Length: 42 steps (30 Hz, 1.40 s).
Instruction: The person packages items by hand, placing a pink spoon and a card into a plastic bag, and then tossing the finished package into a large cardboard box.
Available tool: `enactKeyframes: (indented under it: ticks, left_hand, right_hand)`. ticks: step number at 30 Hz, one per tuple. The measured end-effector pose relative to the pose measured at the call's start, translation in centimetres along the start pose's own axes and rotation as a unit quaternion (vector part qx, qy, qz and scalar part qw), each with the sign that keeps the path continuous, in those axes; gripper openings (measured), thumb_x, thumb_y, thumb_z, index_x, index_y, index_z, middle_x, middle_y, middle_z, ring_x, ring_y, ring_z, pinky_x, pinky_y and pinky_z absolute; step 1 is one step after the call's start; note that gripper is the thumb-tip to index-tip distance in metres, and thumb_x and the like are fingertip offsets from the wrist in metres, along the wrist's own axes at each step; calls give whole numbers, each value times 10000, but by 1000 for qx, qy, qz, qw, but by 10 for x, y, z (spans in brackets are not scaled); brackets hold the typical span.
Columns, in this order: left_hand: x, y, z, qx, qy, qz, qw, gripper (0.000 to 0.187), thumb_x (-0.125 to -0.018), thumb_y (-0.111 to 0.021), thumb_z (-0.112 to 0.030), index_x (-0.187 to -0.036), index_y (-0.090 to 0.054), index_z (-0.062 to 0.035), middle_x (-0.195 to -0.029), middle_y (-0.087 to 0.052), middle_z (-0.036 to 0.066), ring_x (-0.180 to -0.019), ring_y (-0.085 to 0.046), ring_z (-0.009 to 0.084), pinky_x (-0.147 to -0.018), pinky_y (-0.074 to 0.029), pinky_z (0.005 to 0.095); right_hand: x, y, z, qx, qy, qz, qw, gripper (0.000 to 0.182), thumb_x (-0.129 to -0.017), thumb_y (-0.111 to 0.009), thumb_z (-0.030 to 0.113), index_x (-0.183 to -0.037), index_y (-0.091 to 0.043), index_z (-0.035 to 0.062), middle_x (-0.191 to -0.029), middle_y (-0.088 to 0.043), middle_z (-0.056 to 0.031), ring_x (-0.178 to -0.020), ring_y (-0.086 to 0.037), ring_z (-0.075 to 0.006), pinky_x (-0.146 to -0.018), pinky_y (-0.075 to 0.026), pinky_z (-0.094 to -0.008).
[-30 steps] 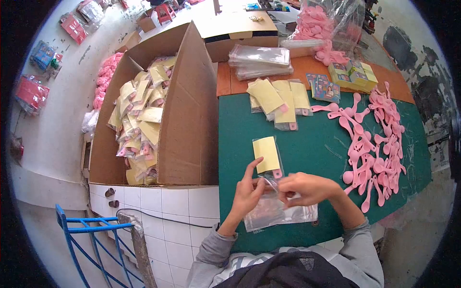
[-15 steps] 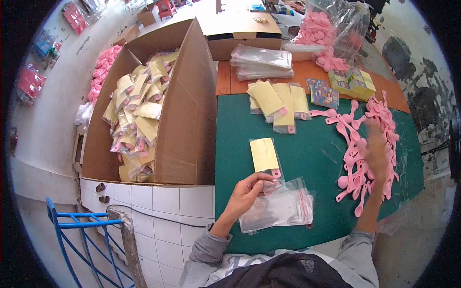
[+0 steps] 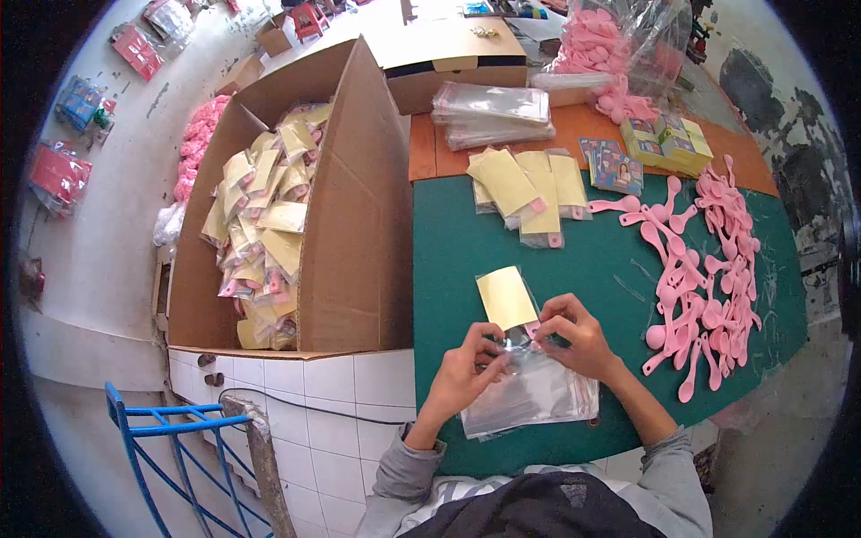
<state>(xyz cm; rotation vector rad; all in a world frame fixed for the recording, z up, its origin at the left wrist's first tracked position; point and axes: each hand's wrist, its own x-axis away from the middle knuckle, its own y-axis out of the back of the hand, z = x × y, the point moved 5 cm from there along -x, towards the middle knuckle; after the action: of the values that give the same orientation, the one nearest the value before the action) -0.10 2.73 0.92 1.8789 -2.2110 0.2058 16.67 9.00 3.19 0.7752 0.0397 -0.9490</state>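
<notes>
Near front edge of green counter (image 3: 592, 260), left hand (image 3: 468, 366) and right hand (image 3: 578, 339) curled close together, thumbs and fingers pinching clear plastic (image 3: 518, 341); glare hid whether it was topmost of stack. Clear bags (image 3: 520, 408) lay below hands, upper part covered by them. Packet with yellow card (image 3: 507, 298) lay just beyond fingertips; pink tip (image 3: 531, 329) at lower end partly blocked by right hand. Pink spoons (image 3: 695, 296) heaped at right, overlapping, hard to separate. Cardboard box (image 3: 350, 260) at left held more packets (image 3: 269, 229), lower ones hidden.
</notes>
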Motion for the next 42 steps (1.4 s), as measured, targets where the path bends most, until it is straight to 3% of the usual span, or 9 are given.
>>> enactKeyframes:
  ticks: [5,11,14,23,29,32,36,39,42]
  left_hand:
    - [-2,-1,0,-28,-65,-30,997,125,-873,-587,-52,-964,-525,7,-820,-613,68,-781,-650,131,-599,-528,231]
    - [-6,3,-2,-101,-89,-105,985,124,-847,-627,-75,-875,-559,25,-794,-607,54,-711,-613,100,-585,-528,235]
    - [-8,4,2,-117,-80,-137,980,127,-837,-637,-74,-867,-564,25,-788,-602,55,-711,-598,91,-578,-530,238]
    - [-11,6,16,5,-43,-196,980,195,-836,-633,-60,-912,-468,11,-862,-573,82,-767,-611,120,-574,-527,230]
    - [-10,5,19,8,-40,-151,988,182,-845,-613,-38,-965,-482,2,-963,-550,54,-839,-565,94,-593,-527,208]
    - [-10,4,14,-26,-59,-139,988,239,-843,-608,-30,-1059,-515,7,-1029,-550,59,-858,-557,93,-592,-534,212]
    - [-9,6,-15,-53,-94,-125,986,364,-835,-609,-15,-1184,-507,-7,-1110,-540,71,-862,-559,101,-583,-543,221]
    - [-23,7,-58,-97,-164,-110,975,401,-831,-611,-5,-1216,-496,-15,-1118,-539,86,-853,-565,109,-571,-542,224]
    - [-60,9,-99,-107,-256,-112,954,400,-842,-600,-23,-1228,-493,-25,-1116,-545,110,-850,-568,113,-583,-543,240]
  right_hand:
    - [-1,-1,-15,-191,-159,2,969,129,-747,-701,19,-822,-596,35,-998,-490,-50,-851,-594,-140,-702,-544,-270]
    - [13,-19,-30,-459,-367,-4,809,113,-851,-616,47,-872,-552,-44,-857,-579,-76,-765,-633,-147,-662,-566,-263]
    - [13,-22,-34,-378,-359,-12,853,134,-868,-597,58,-901,-529,-52,-781,-604,-93,-689,-642,-156,-616,-568,-263]
    - [10,-24,-32,-357,-352,-75,862,132,-846,-604,13,-857,-477,-20,-781,-586,-95,-639,-641,-151,-542,-567,-276]
    - [7,-25,-26,-349,-332,-47,875,198,-856,-578,9,-1039,-517,-36,-799,-584,-96,-653,-642,-150,-549,-566,-266]
    - [9,-23,-26,-320,-338,-35,884,279,-852,-588,36,-1115,-521,-31,-814,-592,-105,-648,-643,-143,-558,-552,-273]
    - [-14,28,-32,20,-184,11,983,272,-812,-574,42,-1079,-549,-3,-888,-589,-146,-784,-625,-256,-703,-506,-353]
    - [-34,83,-72,304,-106,-45,946,311,-752,-494,-39,-1051,-556,17,-1013,-557,-182,-974,-531,-361,-839,-443,-417]
    - [-42,119,-125,372,-100,-27,923,430,-701,-465,-105,-1102,-516,43,-1114,-520,-164,-1056,-500,-344,-876,-422,-423]
